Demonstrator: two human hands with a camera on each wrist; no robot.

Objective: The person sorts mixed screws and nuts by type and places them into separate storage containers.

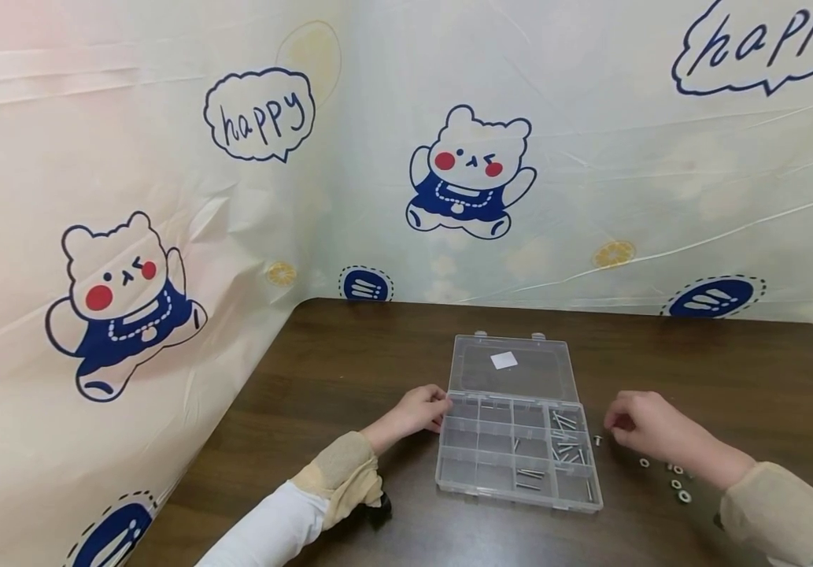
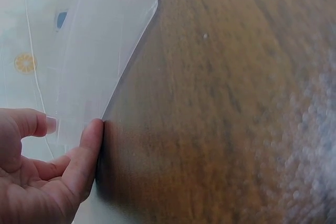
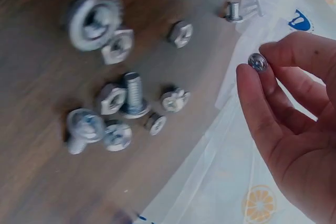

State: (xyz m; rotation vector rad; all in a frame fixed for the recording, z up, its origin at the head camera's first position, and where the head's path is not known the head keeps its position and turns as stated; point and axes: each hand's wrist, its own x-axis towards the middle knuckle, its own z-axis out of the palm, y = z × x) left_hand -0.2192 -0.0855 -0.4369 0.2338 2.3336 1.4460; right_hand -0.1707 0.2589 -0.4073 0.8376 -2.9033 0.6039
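Observation:
A clear plastic compartment box (image 1: 518, 498) lies on the table with its lid (image 1: 544, 370) folded open behind it. My left hand (image 1: 420, 408) holds the box's left side near the hinge; the left wrist view shows thumb and fingertips at the box wall (image 2: 105, 51). To the right of the box, my right hand (image 1: 650, 425) is raised a little. Its thumb and forefinger pinch a small cross-head screw (image 3: 257, 62), whose shank is hidden by the fingers. Long screws (image 1: 563, 422) fill the back-right compartment, with more in the middle-right and front ones.
Beside the box's right edge stands a short loose screw (image 1: 597, 440). Several nuts (image 3: 181, 34) and short screws (image 3: 134, 95) lie scattered on the table (image 1: 364, 346) below the right forearm. A white paper piece (image 1: 504, 360) shows at the lid. Printed cloth (image 1: 590, 181) hangs behind the table.

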